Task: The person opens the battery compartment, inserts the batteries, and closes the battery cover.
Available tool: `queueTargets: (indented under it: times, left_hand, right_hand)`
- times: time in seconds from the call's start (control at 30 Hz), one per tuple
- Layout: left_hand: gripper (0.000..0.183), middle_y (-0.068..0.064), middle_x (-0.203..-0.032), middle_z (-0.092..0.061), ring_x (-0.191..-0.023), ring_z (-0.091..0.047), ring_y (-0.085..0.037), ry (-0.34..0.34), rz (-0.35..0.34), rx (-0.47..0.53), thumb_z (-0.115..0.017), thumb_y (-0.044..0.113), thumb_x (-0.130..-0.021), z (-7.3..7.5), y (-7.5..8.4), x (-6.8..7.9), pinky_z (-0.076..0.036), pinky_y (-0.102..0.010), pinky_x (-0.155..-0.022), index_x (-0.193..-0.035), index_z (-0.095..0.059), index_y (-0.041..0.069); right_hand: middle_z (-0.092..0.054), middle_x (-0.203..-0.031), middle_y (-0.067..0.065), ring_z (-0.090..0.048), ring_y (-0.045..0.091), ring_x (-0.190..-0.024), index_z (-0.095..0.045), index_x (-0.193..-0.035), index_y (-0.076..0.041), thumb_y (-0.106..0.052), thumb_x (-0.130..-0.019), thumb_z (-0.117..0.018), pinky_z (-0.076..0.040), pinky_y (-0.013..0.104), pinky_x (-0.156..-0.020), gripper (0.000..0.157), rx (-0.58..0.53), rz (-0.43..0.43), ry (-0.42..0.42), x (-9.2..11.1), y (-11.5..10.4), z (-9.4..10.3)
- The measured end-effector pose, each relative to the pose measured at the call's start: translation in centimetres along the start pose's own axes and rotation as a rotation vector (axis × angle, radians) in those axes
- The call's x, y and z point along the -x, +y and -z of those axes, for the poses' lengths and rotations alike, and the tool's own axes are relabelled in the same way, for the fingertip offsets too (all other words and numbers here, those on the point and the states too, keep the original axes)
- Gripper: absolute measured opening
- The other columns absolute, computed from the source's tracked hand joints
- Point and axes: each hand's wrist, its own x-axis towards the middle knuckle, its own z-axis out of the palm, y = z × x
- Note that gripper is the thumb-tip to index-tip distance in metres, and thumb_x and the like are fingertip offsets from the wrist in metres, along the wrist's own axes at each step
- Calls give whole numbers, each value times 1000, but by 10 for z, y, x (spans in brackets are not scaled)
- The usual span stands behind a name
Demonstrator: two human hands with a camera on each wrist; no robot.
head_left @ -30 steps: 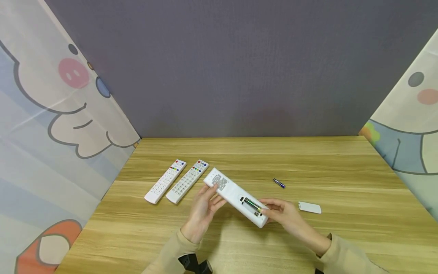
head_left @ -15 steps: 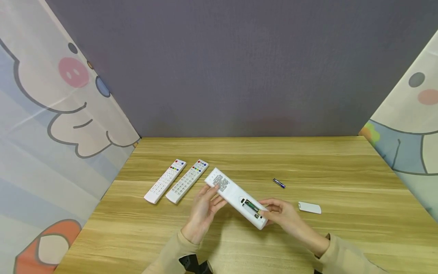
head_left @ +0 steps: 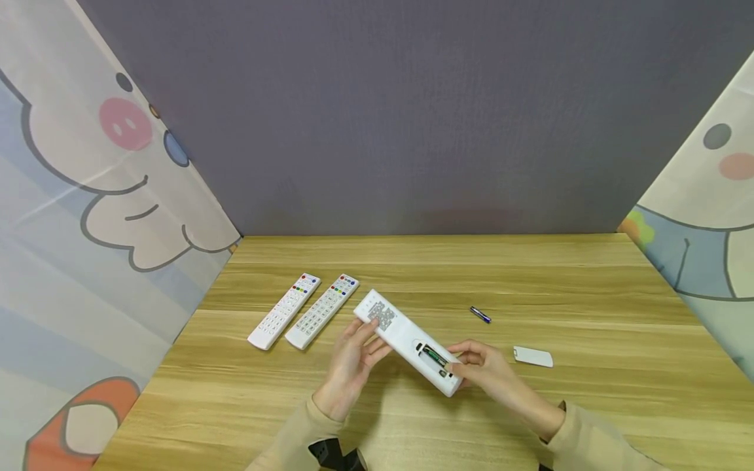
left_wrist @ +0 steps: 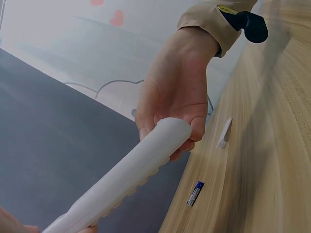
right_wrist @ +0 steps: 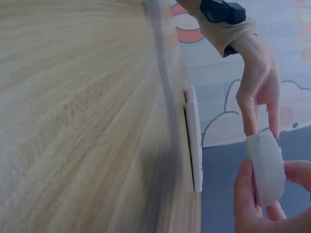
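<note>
A white remote control (head_left: 406, 337) is held back side up above the table, tilted down to the right. My left hand (head_left: 349, 366) grips its far-left end, thumb over a grey printed patch. At the other end my right hand (head_left: 485, 369) holds the remote, thumb at the battery bay with fingers beneath, as the right wrist view also shows. A green-and-black battery (head_left: 434, 356) lies in the bay; its lower end is partly hidden by the right thumb. Off to the right on the table lie a blue battery (head_left: 480, 314) and a white battery cover (head_left: 533, 356).
Two more white remotes, one at the far left (head_left: 285, 311) and another beside it (head_left: 323, 312), lie button side up on the wooden table (head_left: 589, 281). A grey panel (head_left: 430, 131) rises behind the table. Cartoon-printed sheets flank both sides.
The battery's upper end has gone down from a raised tilt into the bay under the right thumb. The remote has shifted very slightly right and down with both hands.
</note>
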Motion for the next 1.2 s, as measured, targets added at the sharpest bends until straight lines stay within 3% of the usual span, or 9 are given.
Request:
queueTargets:
  times: [0.47,0.97,1.2]
  left_hand:
    - [43,-6,-93,-60,-81,-62,-20,2,2,32,-49,6,-89,0,5,1,-50,-37,-84,-127,-32,-5]
    - [43,-5,-92,-60,-80,-61,-20,17,-4,20,-47,4,-89,4,5,-2,-50,-38,-83,-128,-31,-6]
    - [40,-6,-92,-59,-81,-61,-20,21,-6,24,-47,4,-89,5,6,-2,-50,-38,-83,-126,-33,-6]
  right_hand:
    - [-60,-92,14,-60,20,-74,-44,-117,13,-13,-84,-59,-54,39,-67,44,53,46,-74,-5,-2,6]
    - [-56,-105,24,-58,22,-74,-52,-110,9,-16,-87,-54,-55,36,-64,35,275,134,-100,-13,-7,21]
    - [-56,-98,25,-58,29,-75,-52,-108,12,-11,-87,-53,-54,36,-62,31,351,160,-138,-22,-9,34]
